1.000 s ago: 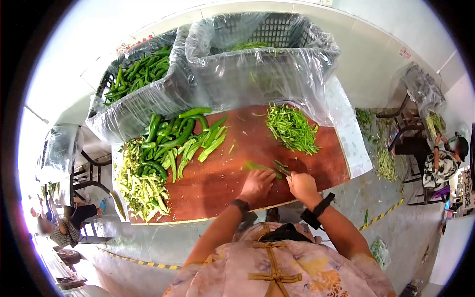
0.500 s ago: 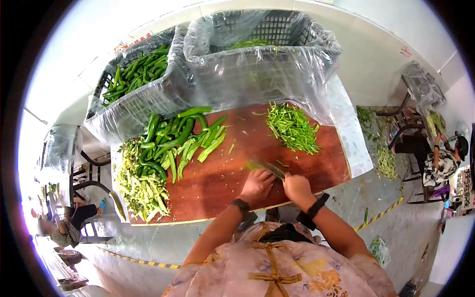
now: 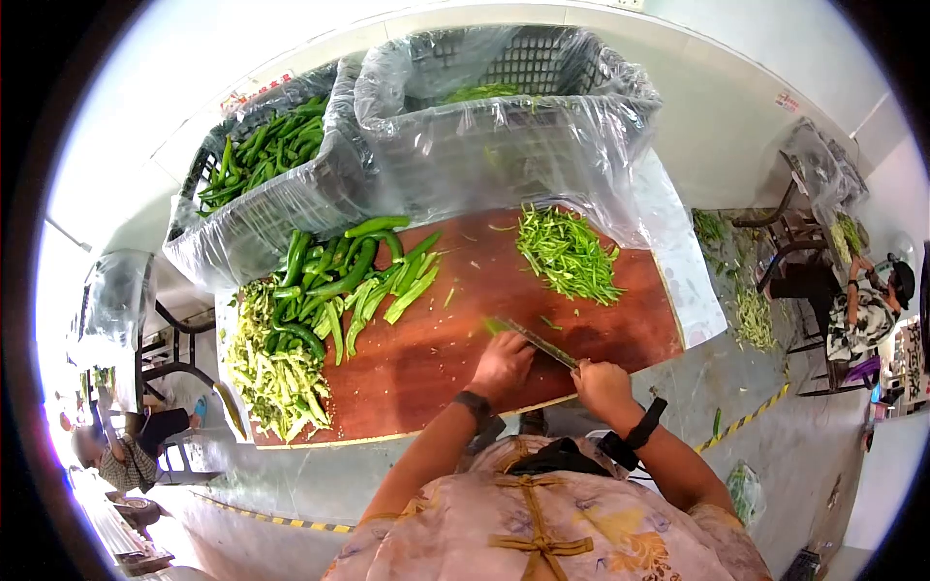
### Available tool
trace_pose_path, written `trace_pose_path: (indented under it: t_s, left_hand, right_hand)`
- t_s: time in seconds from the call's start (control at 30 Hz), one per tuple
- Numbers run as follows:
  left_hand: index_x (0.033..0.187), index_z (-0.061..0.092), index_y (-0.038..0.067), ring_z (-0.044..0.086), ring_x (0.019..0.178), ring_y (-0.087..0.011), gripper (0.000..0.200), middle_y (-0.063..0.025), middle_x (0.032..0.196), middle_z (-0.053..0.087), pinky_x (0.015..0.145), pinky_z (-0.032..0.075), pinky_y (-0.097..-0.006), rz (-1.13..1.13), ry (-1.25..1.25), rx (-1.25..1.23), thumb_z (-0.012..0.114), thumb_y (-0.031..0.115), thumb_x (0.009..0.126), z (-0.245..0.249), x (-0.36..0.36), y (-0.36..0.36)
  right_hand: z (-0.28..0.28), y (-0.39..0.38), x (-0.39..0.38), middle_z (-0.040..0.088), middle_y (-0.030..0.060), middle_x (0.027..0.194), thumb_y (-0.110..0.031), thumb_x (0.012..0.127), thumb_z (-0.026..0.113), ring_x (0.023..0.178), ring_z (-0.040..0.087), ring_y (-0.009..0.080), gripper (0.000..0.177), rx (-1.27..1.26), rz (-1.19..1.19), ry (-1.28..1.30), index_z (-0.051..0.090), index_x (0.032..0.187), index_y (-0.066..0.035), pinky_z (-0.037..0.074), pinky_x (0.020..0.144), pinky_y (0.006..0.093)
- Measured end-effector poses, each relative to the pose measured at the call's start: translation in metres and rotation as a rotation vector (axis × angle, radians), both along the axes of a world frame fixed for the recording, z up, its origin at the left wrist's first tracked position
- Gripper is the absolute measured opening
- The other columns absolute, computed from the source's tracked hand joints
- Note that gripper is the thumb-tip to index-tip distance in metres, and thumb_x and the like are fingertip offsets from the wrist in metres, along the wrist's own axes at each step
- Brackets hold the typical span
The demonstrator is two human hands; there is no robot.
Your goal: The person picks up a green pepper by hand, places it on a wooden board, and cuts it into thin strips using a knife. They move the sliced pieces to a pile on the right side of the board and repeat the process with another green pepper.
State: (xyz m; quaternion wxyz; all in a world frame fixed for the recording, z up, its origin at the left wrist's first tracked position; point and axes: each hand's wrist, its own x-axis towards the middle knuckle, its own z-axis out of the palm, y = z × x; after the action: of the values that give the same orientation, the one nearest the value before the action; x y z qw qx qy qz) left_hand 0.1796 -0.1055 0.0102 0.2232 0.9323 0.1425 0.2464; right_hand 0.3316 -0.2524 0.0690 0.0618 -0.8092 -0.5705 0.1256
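My right hand [image 3: 604, 387] is wrapped round the handle of a knife [image 3: 544, 345], whose blade slants up and left over the red-brown board [image 3: 465, 358]. Close to the blade's tip, my left hand [image 3: 504, 362] has its fingers curled down on a piece of green pepper [image 3: 495, 325], mostly hidden and blurred. Shredded green pepper [image 3: 570, 254] is heaped beyond the knife. On the left lie whole green peppers [image 3: 334, 271], split halves [image 3: 412, 290] and a pile of pale pepper cores [image 3: 276, 363].
Behind the board stand a plastic-lined crate of green peppers [image 3: 266, 150] and a larger plastic-lined crate [image 3: 513, 126] with some shreds inside. One person [image 3: 862, 305] sits at the far right, another [image 3: 126, 450] at the far left. Scraps [image 3: 754, 318] litter the floor.
My right hand has moved slightly right with the knife, and the blade now shows more clearly. My left hand stays nearly in place on the pepper piece.
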Motion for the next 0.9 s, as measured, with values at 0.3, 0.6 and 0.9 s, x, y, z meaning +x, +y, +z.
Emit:
trace_pose_path:
  t_s: [0.3, 0.6, 0.9]
  left_hand:
    - [0.1, 0.062, 0.002, 0.051, 0.102, -0.0315, 0.025, -0.0115, 0.105, 0.057, 0.089, 0.043, -0.0405, -0.047, -0.02, 0.076, 0.059, 0.008, 0.076, -0.007, -0.001, 0.004]
    - [0.105, 0.064, 0.01, 0.048, 0.111, -0.0275, 0.03, -0.005, 0.111, 0.058, 0.096, 0.037, -0.0454, 0.081, 0.04, 0.129, 0.059, 0.013, 0.076, 0.001, -0.007, -0.002]
    - [0.096, 0.066, 0.009, 0.048, 0.11, -0.0283, 0.022, -0.0052, 0.108, 0.057, 0.096, 0.037, -0.0445, 0.03, 0.02, 0.108, 0.058, 0.013, 0.076, 0.0, -0.006, 0.005]
  right_hand:
    - [-0.029, 0.027, -0.004, 0.06, 0.0189, 0.063, -0.022, 0.085, 0.055, 0.061, 0.061, 0.0374, 0.021, 0.1, 0.07, 0.029, 0.058, 0.084, -0.002, 0.049, 0.057, 0.0481]
    - [-0.017, 0.027, 0.004, 0.061, 0.0181, 0.063, -0.023, 0.084, 0.057, 0.061, 0.061, 0.037, 0.02, 0.147, 0.012, 0.008, 0.061, 0.083, -0.004, 0.048, 0.056, 0.0481]
    - [0.001, 0.001, -0.003, 0.061, 0.0201, 0.066, -0.024, 0.083, 0.057, 0.062, 0.061, 0.038, 0.021, 0.008, 0.006, 0.026, 0.06, 0.081, -0.003, 0.049, 0.058, 0.0485]
